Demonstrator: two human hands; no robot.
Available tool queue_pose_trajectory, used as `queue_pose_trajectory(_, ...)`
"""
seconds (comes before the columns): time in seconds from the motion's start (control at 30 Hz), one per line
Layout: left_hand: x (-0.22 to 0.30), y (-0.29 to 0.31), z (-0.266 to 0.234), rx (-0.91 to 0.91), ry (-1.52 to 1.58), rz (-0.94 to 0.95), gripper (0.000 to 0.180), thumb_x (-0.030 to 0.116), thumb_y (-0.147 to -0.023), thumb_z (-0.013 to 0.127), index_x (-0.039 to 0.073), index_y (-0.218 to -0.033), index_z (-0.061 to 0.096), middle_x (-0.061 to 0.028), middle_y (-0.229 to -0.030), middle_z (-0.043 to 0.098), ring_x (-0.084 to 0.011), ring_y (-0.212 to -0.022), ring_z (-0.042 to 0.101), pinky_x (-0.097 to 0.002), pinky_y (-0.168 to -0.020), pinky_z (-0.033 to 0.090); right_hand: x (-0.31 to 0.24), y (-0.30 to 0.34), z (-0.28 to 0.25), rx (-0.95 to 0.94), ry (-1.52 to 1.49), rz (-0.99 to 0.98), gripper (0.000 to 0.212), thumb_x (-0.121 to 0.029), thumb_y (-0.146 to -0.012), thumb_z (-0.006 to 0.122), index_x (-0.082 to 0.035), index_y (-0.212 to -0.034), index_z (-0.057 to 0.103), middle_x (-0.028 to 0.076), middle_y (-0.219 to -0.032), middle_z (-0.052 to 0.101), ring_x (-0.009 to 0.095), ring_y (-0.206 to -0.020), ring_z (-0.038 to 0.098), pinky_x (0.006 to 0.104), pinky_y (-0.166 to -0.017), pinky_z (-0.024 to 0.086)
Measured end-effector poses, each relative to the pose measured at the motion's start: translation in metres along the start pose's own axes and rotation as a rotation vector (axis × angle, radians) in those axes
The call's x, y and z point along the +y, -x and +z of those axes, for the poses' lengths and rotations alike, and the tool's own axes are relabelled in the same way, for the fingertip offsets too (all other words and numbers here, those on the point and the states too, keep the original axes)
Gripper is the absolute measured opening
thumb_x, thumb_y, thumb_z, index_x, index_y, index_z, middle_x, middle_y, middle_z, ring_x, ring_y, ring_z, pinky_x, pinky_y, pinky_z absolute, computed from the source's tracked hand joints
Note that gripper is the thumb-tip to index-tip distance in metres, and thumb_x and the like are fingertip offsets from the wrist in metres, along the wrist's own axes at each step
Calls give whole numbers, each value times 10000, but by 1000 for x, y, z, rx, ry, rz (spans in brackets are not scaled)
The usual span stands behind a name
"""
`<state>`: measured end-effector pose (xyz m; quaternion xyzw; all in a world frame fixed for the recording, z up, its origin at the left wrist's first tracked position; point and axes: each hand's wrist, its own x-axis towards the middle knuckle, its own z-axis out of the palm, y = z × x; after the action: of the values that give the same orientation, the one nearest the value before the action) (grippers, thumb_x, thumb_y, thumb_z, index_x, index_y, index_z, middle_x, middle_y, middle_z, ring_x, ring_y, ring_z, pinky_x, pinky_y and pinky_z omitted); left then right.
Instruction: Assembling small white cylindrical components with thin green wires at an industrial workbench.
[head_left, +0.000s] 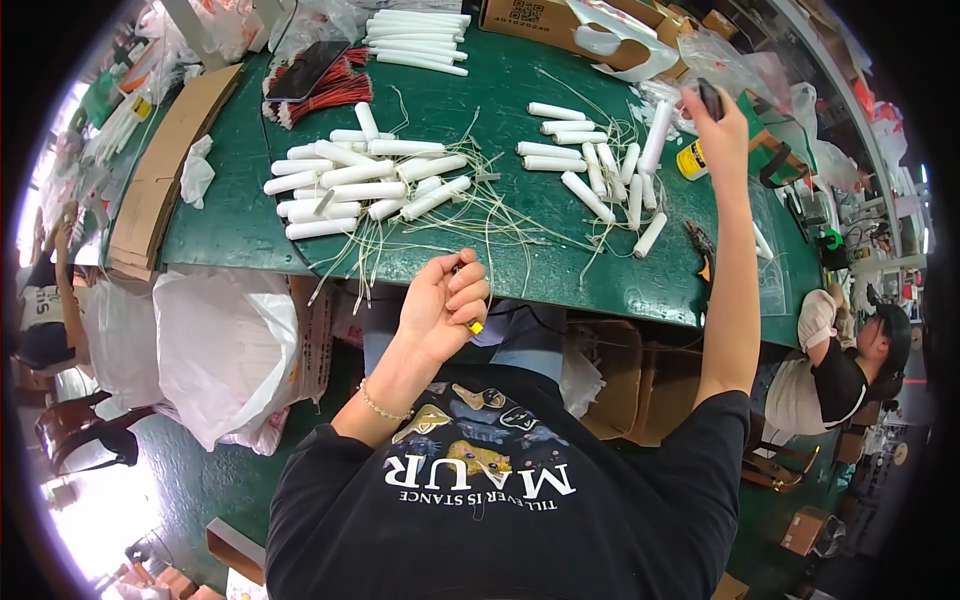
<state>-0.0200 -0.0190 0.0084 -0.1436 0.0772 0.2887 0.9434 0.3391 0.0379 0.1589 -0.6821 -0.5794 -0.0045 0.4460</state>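
Note:
My left hand (445,305) is raised just off the front edge of the green table, its fingers curled round a small dark tool with a yellow end (475,327); most of it is hidden. Stretched out to the far right, my right hand (722,135) grips a small black object (710,100) whose kind I cannot make out. Beyond my left hand lies a pile of white tubes (365,192) with thin pale wires trailing over the table edge. A smaller group of white wired tubes (555,163) is spread between that pile and my right hand.
Below my right hand are a yellow-labelled container (690,160) and orange-handled pliers (702,262). A phone (312,70) rests on red wires (345,92) beside stacked white tubes (420,40). Cardboard (165,175) lies at left; a white bag (225,340) hangs below. Another person (835,370) sits at right.

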Motion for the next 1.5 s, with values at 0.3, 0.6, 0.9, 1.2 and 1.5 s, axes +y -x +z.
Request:
queue_pose_trajectory(0.3,-12,-15,27,101,-374,196,133,205,-970,382,99,-938,456,-33,-848,544,-71,-446,348,-189,-365,244,-112,63,18,-143,-580,-39,139,-120,-910,604,8,-964,598,85,-860,658,116,-731,553,246,-682,428)
queue_pose_trajectory(0.6,-17,-10,27,-167,90,-20,122,183,-984,375,119,-946,471,-12,-1270,572,-72,-414,340,-179,-315,264,-117,151,61,-213,-947,272,134,-125,-922,580,10,-920,578,100,-850,647,130,-676,578,265,-604,457)
queue_pose_trajectory(0.9,3,-1,23,-297,-141,58,154,201,-987,379,86,-944,470,-40,-832,576,-69,-337,314,-191,-309,241,-71,183,56,-179,-696,374,156,-131,-896,614,6,-971,602,93,-989,632,121,-814,566,239,-698,437)
queue_pose_trajectory(1.2,-18,5,40,-129,-521,140,172,252,-997,370,115,-947,460,-84,-842,651,-56,-354,303,-200,-343,211,-104,205,61,-414,-182,-181,326,-55,-707,759,-27,-1000,617,103,-882,625,272,-765,590,321,-700,459)
queue_pose_trajectory(1.5,-5,10,53,-149,-521,585,180,247,-1007,323,119,-955,437,-97,-854,611,-70,-388,307,-218,-389,228,-97,246,70,-485,-244,-40,278,-91,-764,733,-18,-1004,611,106,-874,618,234,-780,587,293,-722,452)
